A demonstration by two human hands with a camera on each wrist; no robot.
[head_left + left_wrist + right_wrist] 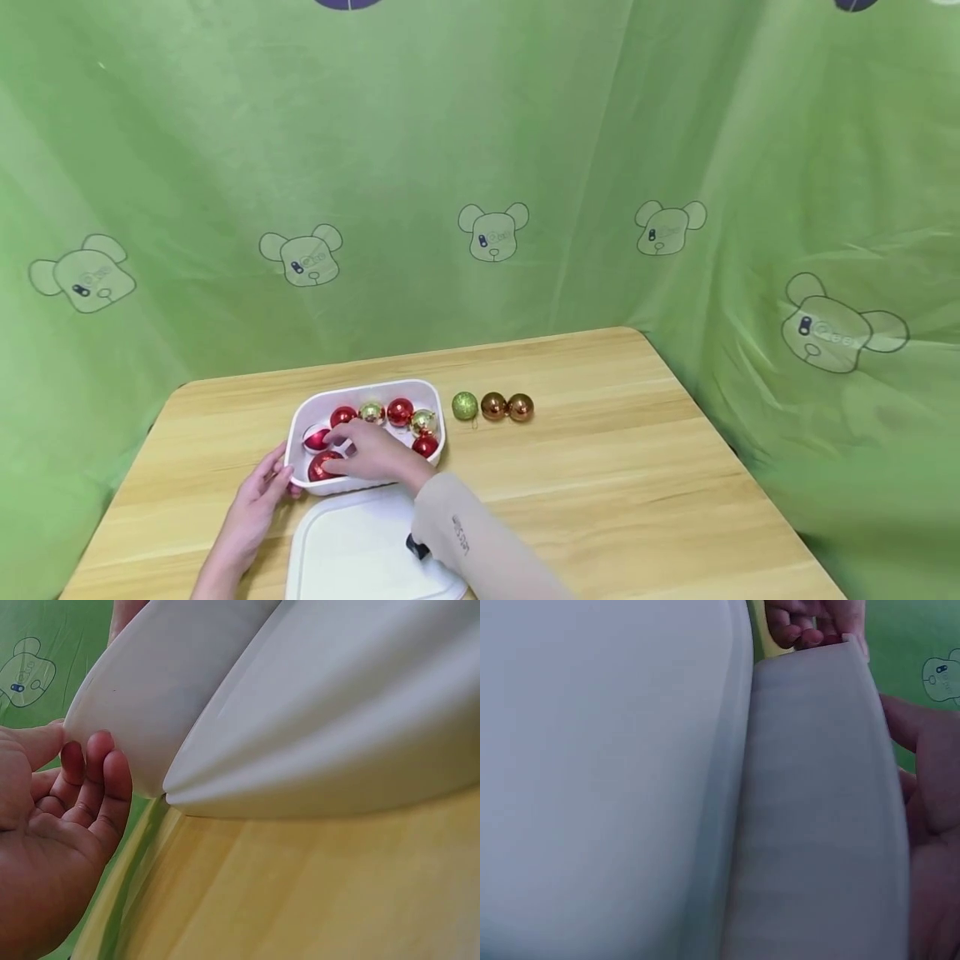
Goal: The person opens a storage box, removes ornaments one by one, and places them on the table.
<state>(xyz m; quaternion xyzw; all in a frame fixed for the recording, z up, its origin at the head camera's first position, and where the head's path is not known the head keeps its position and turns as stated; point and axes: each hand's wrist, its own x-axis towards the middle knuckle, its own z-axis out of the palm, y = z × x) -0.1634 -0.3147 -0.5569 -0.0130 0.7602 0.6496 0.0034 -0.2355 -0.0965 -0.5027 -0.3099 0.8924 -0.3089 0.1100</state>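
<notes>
A white plastic container (365, 481) holds several Christmas ball ornaments. My left hand (258, 500) grips its front left corner, thumb at the rim; in the left wrist view the left hand's (56, 825) curled fingers lie against the wall. Over the container's left part reaches my right hand (378, 452), thumb on a large red ball (321, 468) and fingertips by a red-and-white ball (315, 438). A gap shows between thumb and fingers. The right wrist view shows only part of the right hand (934, 787) beyond the container wall. Red and gold balls, including a red ball (400, 412), lie around the inside.
A white lid (345, 546) lies flat in front of the container, partly under the right sleeve (472, 533). To the container's right, a green glitter ball (464, 406) and two brown-gold balls (507, 407) stand in a row on the wooden table (615, 492). Green curtains (420, 167) surround it.
</notes>
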